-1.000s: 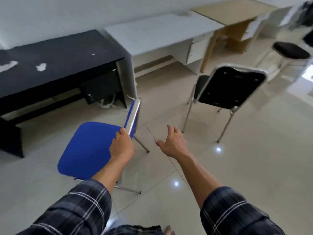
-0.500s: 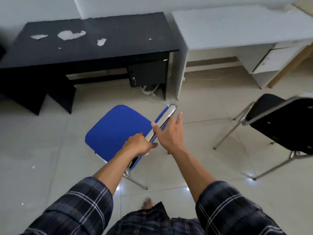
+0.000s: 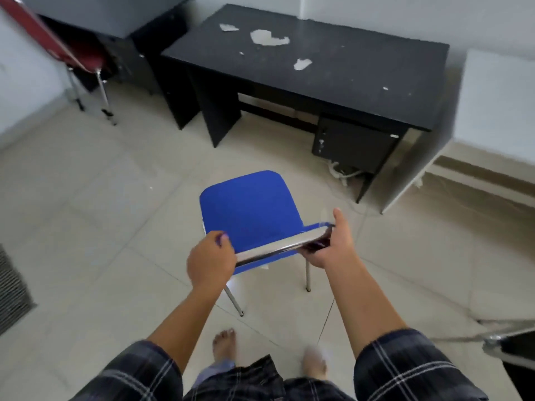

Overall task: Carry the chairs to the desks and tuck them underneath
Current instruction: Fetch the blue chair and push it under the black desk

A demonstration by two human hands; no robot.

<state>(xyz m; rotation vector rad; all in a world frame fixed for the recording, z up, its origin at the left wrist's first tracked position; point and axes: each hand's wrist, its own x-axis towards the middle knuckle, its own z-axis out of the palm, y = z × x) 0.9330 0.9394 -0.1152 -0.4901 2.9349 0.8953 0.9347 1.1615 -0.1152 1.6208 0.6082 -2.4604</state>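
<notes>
Chair point(image 3: 249, 209) is standing at 12 o'clock from both hands, its backrest rail being gripped by left hand point(image 3: 210, 263) and right hand point(image 3: 333, 247), facing the bench point(image 3: 333, 62).

Red chair point(image 3: 58, 50) and black chair point(image 3: 515, 351) cropped by frame edges.

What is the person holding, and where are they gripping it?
The blue chair, by the top rail of its backrest: left hand at one end, right hand at the other.

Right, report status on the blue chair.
Left hand and right hand shut on blue padded chair's chrome backrest. Black peeling desk ahead. Floor between clear.
</notes>
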